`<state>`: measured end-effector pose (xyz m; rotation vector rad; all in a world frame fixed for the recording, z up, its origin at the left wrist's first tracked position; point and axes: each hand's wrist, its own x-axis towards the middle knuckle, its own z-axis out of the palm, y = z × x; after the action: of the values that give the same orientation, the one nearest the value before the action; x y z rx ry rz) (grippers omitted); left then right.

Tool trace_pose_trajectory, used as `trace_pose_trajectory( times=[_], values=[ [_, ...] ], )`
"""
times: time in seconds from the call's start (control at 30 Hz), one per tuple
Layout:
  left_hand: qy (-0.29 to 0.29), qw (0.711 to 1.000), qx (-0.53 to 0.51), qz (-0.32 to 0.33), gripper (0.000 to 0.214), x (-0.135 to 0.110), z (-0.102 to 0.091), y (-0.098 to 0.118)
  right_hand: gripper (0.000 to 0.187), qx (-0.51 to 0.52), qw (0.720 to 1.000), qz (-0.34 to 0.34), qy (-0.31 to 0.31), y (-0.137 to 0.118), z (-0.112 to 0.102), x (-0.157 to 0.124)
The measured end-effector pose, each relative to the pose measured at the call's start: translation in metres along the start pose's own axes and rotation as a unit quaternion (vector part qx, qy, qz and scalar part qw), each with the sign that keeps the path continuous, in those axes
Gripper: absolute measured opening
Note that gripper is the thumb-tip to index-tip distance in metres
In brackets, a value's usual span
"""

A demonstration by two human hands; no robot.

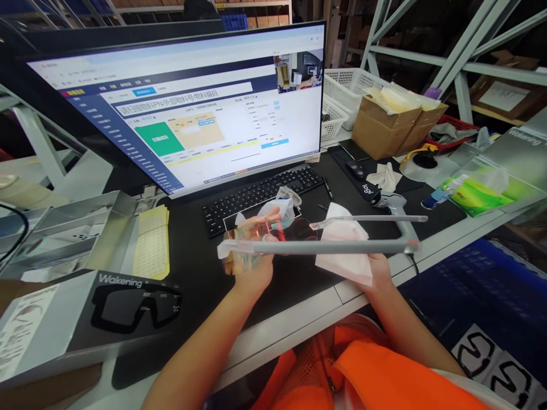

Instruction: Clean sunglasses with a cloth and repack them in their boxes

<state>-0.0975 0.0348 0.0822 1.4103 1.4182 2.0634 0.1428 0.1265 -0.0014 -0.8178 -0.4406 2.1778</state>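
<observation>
In the head view my left hand (258, 250) is closed around the front of a pair of sunglasses (320, 247). Their pale grey temples stretch out to the right, and the tinted lens shines red and amber. Part of the lens is hidden by my fingers. Below and behind the temples, my right hand (378, 266) grips a white wiping cloth (345, 261), which covers most of its fingers. Whether the cloth touches the glasses I cannot tell. A crumpled clear and white wrap (284, 208) lies just past my left hand.
A monitor (192, 131) and keyboard (265, 196) stand ahead. To the left are an open grey box (98, 219), a yellow label sheet (151, 242) and a sunglasses box (132, 307). A scanner (395, 208), mouse (354, 169), spray bottle (443, 192) and carton (382, 125) sit right.
</observation>
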Motion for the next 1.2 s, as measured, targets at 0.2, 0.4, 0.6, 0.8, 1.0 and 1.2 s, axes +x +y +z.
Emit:
trace_pose_trajectory(
  times=[0.2,0.4,0.6,0.8,1.0,1.2],
  values=[
    [-0.006,0.996,0.084,-0.008,0.026,0.003,-0.001,0.010,0.024,-0.010,0.999,0.003,0.035,0.002,0.000,-0.001],
    [-0.102,0.936,0.316,0.117,0.014,-0.002,0.005,0.024,0.032,0.007,0.998,-0.043,0.044,0.023,0.030,-0.035],
    [-0.145,0.890,0.404,0.154,0.009,-0.010,0.015,0.023,0.042,0.007,0.997,-0.049,-0.053,0.065,0.075,-0.065],
    [-0.159,0.852,0.465,0.182,0.005,-0.014,0.016,0.020,0.038,0.005,0.996,-0.054,-0.075,0.063,0.090,-0.062],
    [-0.160,0.845,0.480,0.174,0.007,-0.013,0.016,0.015,0.046,0.026,0.995,0.029,-0.095,0.018,0.083,-0.069],
    [-0.155,0.838,0.489,0.185,0.007,-0.012,0.014,0.011,0.044,0.053,0.997,0.057,-0.010,0.004,0.093,-0.064]
  ],
)
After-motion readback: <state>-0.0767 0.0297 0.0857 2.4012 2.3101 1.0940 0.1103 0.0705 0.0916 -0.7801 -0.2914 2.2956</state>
